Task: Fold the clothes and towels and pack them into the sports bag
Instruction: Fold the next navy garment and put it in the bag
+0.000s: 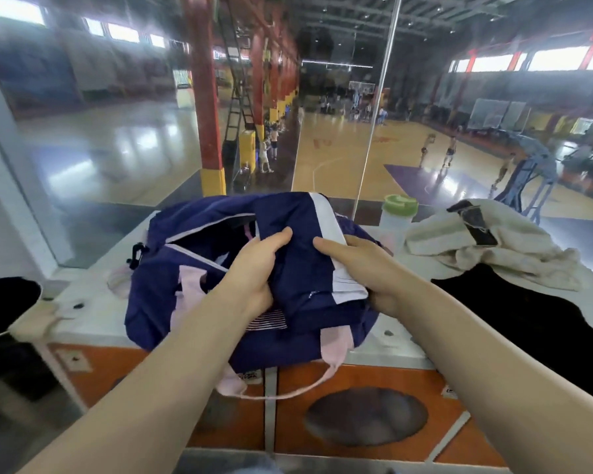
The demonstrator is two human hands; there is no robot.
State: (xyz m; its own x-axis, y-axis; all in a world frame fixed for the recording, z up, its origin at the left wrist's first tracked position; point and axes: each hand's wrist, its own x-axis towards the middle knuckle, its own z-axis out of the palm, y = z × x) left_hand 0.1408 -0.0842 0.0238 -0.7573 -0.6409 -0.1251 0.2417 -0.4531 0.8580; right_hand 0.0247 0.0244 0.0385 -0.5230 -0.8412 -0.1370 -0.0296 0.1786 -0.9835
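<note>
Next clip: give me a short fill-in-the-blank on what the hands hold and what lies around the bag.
1. Both hands, left hand and right hand, hold a folded navy and ____ garment.
2. The sports bag under it has its zipper ____.
3. The bottle has a ____ lid.
4. The cream towel lies to the bag's ____.

Missing: white; open; green; right

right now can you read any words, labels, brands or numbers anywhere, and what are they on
No text can be read for certain.
Red marks on the court floor: letters or numbers, too blurred to read.
Small label on the sports bag near the pink strap: too small to read.
Small sticker on the orange cabinet, right edge: too blurred to read.
Folded navy garment in both hands: no print visible.
</note>
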